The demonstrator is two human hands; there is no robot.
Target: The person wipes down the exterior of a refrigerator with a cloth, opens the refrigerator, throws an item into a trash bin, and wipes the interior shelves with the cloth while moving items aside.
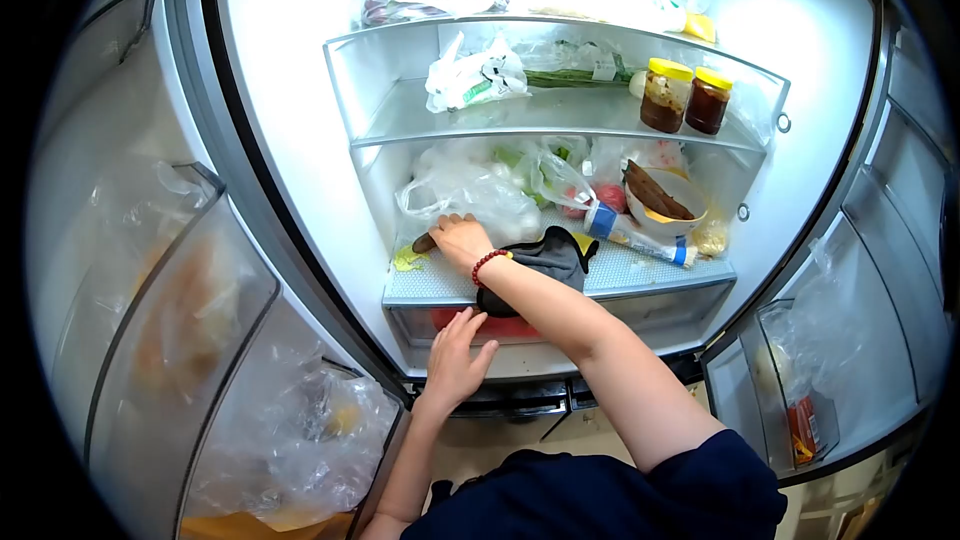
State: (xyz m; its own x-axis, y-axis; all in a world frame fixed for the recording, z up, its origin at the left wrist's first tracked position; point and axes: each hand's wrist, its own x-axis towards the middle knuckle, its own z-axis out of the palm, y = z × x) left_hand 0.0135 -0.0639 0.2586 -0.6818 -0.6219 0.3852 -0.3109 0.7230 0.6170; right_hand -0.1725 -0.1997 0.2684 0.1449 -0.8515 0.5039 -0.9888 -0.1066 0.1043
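Note:
My right hand (462, 242), with a red bead bracelet (490, 262) at its wrist, reaches onto the lowest fridge shelf (640, 283). Its fingers close on a small brown, elongated piece (424, 243), whose kind I cannot make out. Yellow-green scraps (407, 259) lie beside that piece, and a clear plastic bag (465, 190) is just behind the hand. Under my right forearm sits a grey and black fabric item (548, 258) with yellow at its edge. Lower down, my left hand (457, 362) is in front of the drawer (630, 312), fingers apart and holding nothing.
At the lowest shelf's right stand a white bowl (672, 225) with a long brown item (656, 190) and a blue-white packet (637, 234). Two yellow-lidded jars (666, 96) occupy the shelf above. Open doors with bagged items (300, 430) flank both sides.

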